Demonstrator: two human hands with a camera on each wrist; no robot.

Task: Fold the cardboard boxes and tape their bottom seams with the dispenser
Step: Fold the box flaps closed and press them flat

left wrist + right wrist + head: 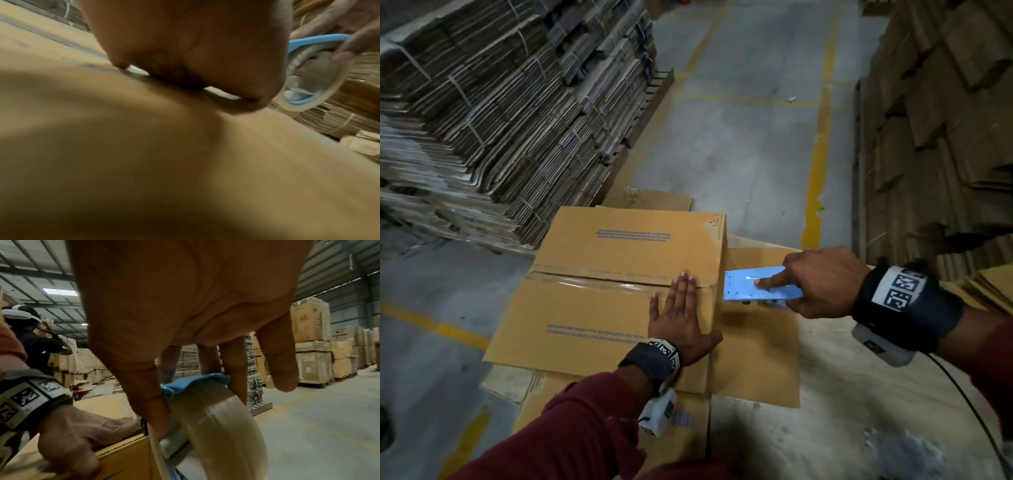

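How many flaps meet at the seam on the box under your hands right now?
2. On the brown cardboard box, the far flap lies beyond the taped seam; the near flap lies under the flat left hand. Any inner flaps are hidden.

My left hand (681, 318) lies flat on top of the box (602, 294), at its right end, fingers over the taped seam (592, 279). Just right of the box edge my right hand (822, 284) holds the dispenser (760, 286). Bundled flat cartons (493, 113) stack behind on the left
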